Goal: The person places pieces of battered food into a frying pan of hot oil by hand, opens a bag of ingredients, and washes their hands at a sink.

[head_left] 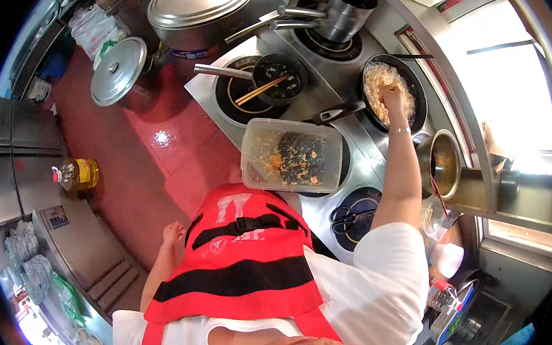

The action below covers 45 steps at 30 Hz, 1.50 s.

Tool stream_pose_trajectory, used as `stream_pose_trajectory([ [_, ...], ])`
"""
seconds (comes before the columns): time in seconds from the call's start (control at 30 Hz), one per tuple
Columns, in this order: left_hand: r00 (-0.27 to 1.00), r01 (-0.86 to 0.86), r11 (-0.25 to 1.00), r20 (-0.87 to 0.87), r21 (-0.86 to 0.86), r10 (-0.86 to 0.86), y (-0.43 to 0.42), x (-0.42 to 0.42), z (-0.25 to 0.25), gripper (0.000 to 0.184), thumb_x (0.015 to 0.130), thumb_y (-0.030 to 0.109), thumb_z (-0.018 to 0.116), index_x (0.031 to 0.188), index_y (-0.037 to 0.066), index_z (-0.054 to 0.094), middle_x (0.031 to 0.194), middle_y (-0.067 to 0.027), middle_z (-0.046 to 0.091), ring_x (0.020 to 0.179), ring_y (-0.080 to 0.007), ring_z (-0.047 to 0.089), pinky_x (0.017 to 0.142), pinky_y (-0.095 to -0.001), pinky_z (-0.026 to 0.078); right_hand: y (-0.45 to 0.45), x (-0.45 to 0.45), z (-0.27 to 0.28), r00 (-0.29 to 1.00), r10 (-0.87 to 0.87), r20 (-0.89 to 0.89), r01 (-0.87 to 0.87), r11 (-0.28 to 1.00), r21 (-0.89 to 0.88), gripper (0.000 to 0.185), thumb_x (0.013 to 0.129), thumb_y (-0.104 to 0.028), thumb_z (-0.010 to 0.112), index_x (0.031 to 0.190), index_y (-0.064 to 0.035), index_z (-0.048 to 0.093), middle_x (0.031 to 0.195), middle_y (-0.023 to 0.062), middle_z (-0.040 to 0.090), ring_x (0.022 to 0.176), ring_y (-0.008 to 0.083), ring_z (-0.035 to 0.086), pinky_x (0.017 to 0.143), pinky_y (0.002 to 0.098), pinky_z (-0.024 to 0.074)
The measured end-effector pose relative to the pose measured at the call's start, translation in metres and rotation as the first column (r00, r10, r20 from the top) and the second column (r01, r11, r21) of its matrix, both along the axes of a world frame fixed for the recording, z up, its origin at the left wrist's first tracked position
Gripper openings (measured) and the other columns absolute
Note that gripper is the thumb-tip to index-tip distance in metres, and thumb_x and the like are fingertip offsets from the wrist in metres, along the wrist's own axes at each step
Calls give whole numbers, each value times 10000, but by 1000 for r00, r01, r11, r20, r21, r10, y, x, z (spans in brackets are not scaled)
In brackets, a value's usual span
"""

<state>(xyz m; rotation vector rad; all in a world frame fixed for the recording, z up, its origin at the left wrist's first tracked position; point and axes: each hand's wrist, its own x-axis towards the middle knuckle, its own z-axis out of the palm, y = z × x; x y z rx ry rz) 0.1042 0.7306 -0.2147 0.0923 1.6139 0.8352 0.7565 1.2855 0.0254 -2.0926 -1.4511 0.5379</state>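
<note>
The right hand (392, 98) is at the pale food (378, 77) in a black pan (421, 95) (a translucent tub (336, 157) sits nearby).

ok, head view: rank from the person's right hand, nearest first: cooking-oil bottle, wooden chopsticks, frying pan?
From the right hand:
1. Frying pan: directly below it.
2. Wooden chopsticks: to its left, resting in the small saucepan.
3. Cooking-oil bottle: farthest left, beyond the stove.
</note>
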Motion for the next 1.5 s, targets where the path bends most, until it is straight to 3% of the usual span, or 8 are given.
stream_pose_trajectory([
  [0.17, 965, -148, 981, -235, -128, 115, 7, 19, 47, 203, 897, 294, 528, 863, 97, 567, 720, -2, 596, 556, -94, 553, 434, -203, 382, 63, 48, -72, 998, 50, 30, -45, 987, -155, 452, 750, -436, 642, 877, -2, 620, 639, 96, 634, 640, 241, 629, 628, 355, 492],
  [0.2, 964, -151, 978, -238, -141, 114, 1, 16, 45, 203, 897, 294, 528, 863, 97, 567, 720, -2, 596, 556, -94, 553, 434, -203, 382, 13, -7, -20, 976, -205, -68, 212, 970, 119, 407, 754, -372, 662, 925, -6, 610, 713, 92, 644, 646, 244, 622, 618, 347, 485],
  [0.3, 989, -62, 983, -142, -170, 37, -13, 10, 34, 187, 891, 281, 527, 881, 99, 571, 758, 1, 609, 600, -90, 566, 463, -217, 407, -33, -36, -4, 830, -310, 465, -71, 766, 639, 304, 788, -249, 648, 940, 9, 596, 769, 90, 645, 638, 217, 608, 593, 319, 468],
  [0.4, 996, -43, 975, -90, -219, 23, -22, 8, 29, 198, 890, 280, 526, 925, 91, 573, 811, -17, 621, 642, -98, 580, 501, -215, 425, -131, -107, 46, 977, 213, 3, -200, 912, 358, 103, 843, -100, 576, 895, -15, 603, 825, 116, 630, 654, 203, 581, 595, 303, 457],
  [0.53, 981, 61, 972, -167, -226, -101, -13, 7, 35, 216, 888, 282, 532, 939, 77, 576, 835, -32, 622, 658, -110, 582, 521, -223, 434, -205, -130, -60, 781, 616, 100, -623, 780, 62, 107, 770, -86, 627, 869, -47, 619, 821, 119, 611, 780, 271, 611, 691, 343, 492],
  [0.87, 984, -7, 993, -179, -116, -14, 19, 4, 55, 198, 892, 268, 540, 918, 77, 586, 803, -19, 619, 631, -81, 566, 499, -198, 407, -209, -156, -168, 566, 710, 419, -595, 704, -388, 146, 691, -89, 646, 796, -27, 567, 828, 166, 577, 805, 346, 569, 714, 416, 471],
  [0.93, 991, 7, 998, -136, -65, -15, 7, -2, 41, 198, 890, 270, 543, 909, 79, 588, 788, -17, 616, 627, -82, 566, 496, -201, 405, -217, -184, -159, 789, 614, -24, -605, 770, -202, 152, 669, -67, 632, 800, -31, 565, 810, 169, 568, 805, 349, 568, 713, 409, 471],
  [1.5, 990, -73, 982, -132, -171, 51, -18, -9, 31, 201, 895, 270, 529, 836, 83, 568, 698, -21, 574, 546, -109, 528, 420, -211, 367, -220, -126, -128, 522, 823, 226, -623, 548, -557, 135, 694, -87, 603, 816, -32, 593, 801, 177, 619, 806, 344, 603, 718, 434, 481],
])
